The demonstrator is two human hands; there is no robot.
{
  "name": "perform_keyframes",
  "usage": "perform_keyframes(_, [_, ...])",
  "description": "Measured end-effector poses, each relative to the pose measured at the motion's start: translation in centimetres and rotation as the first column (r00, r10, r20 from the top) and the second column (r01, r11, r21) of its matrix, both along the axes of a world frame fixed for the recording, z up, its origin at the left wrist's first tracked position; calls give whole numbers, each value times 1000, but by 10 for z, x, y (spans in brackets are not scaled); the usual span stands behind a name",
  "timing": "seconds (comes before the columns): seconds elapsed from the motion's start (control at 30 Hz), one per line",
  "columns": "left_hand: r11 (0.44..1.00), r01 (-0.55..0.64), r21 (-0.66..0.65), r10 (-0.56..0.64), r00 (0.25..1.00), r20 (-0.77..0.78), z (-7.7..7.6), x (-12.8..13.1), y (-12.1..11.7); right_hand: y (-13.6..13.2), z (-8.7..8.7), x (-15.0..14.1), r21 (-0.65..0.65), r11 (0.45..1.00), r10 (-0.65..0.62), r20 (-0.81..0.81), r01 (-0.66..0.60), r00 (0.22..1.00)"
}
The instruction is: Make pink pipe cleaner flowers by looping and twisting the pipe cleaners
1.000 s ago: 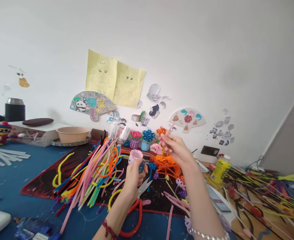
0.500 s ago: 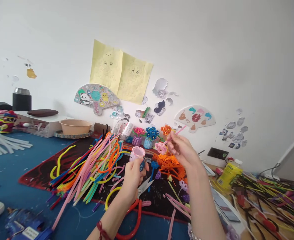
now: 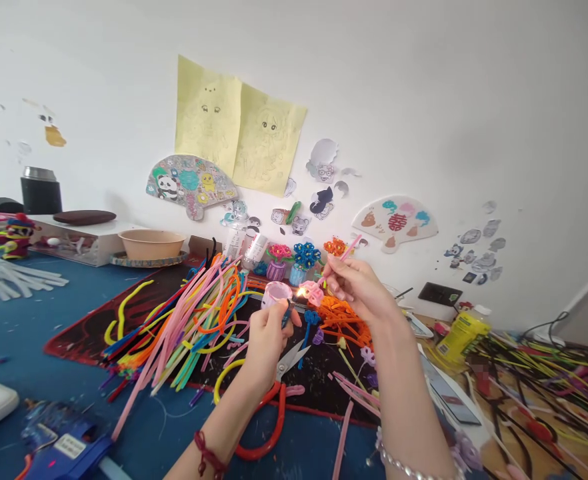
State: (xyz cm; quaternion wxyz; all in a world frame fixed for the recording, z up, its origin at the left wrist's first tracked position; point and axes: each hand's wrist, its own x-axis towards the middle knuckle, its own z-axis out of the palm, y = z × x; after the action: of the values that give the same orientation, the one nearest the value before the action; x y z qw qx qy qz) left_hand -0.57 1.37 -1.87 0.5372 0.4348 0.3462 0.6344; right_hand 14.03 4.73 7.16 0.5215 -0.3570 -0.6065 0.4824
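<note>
My left hand [image 3: 269,333] is wrapped round a dark blue lighter [image 3: 287,315]. A small bright flame [image 3: 301,292] burns between the lighter and a pink pipe-cleaner flower [image 3: 313,293], touching the flower's left edge. My right hand [image 3: 351,283] pinches the flower's pink stem [image 3: 351,247], which slants up to the right past my fingers. Just beyond my left thumb shows a pink cup-shaped holder [image 3: 277,292], its lower part hidden by the hand. Below my left hand lie scissors [image 3: 281,387] with red and yellow handles, blades apart.
Loose coloured pipe cleaners [image 3: 184,320] cover the dark mat's left half. Orange pipe-cleaner pieces [image 3: 341,327] lie under my right hand. Small potted pipe-cleaner flowers [image 3: 305,263] stand at the wall. A blue glue gun [image 3: 69,443] is front left, a yellow bottle [image 3: 463,340] right.
A flame has appeared at the lighter. My right hand has brought the pink flower left and down, close to the lighter. The camera view has shifted slightly.
</note>
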Motion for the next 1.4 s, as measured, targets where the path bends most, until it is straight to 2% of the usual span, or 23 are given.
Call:
perform_keyframes(0.17, [1000,14,11,-14,999,-40,-4,2,0,-2,1,-5,21,1000,13,-48,-12,999])
perform_keyframes(0.33, [999,32,21,-31,998,-60,0,5,-3,2,-2,-6,32,999,-3,-61,5,998])
perform_keyframes(0.63, [999,23,34,-22,999,-26,0,2,-2,7,-8,-10,55,998,-31,9,30,999])
perform_keyframes(0.83, [1000,-12,10,12,1000,-8,0,0,-2,7,-8,-6,10,1000,-7,69,6,998])
perform_keyframes(0.97, [996,-84,-1,82,977,-196,-2,0,2,2,-3,-3,-34,999,19,57,-17,998])
perform_keyframes(1.07, [993,-115,11,112,933,-342,-5,1,6,-2,1,0,-64,997,43,-28,-44,999])
perform_keyframes(1.13, [992,-126,26,125,888,-443,-7,1,7,-2,2,2,-77,993,76,-120,-86,990])
perform_keyframes(1.2, [987,-149,55,153,799,-581,-7,0,6,-1,3,2,-102,983,124,-244,-153,962])
perform_keyframes(1.3, [974,-193,123,214,582,-784,-9,-1,2,1,5,3,-126,966,161,-386,-225,908])
perform_keyframes(1.4, [963,-187,193,247,340,-907,-12,-3,-2,2,7,3,-128,958,175,-441,-255,880])
